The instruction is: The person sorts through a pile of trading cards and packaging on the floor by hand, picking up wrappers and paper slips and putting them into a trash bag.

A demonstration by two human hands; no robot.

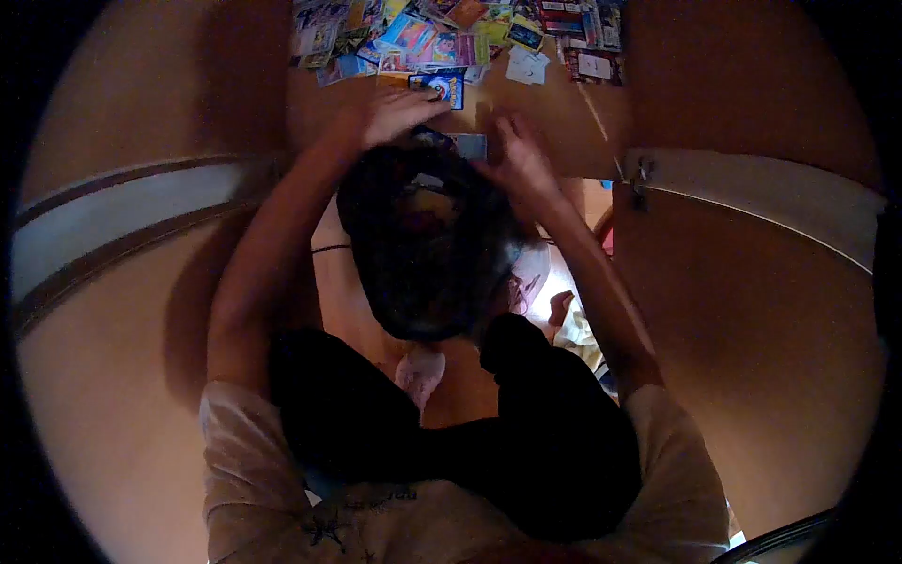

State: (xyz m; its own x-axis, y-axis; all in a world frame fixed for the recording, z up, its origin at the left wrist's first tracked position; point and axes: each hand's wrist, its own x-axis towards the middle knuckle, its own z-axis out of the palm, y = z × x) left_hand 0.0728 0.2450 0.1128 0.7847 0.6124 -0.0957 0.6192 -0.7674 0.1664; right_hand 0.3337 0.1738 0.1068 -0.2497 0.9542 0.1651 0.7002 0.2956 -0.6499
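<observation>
On the left, a brown panel (103, 385) rises beside the seated person. The left hand (404, 115) reaches over the desk, fingers stretched nearly flat and close together, overlapping a blue-backed card (453, 88); I cannot tell whether it grips it. That card lies on the desk, long axis running left to right. At the centre, a dark bag (413, 291) bulges between the desk edge and the knees; its mouth seems open, with something pale and yellowish inside, too dim to name. Beyond the bag, colourful cards (423, 45) overlap in a heap across the wooden desk (554, 127). The right hand (521, 162), fingers half curled, is beside the bag's rim; its hold is unclear. Farther right stands another brown panel (752, 301).
</observation>
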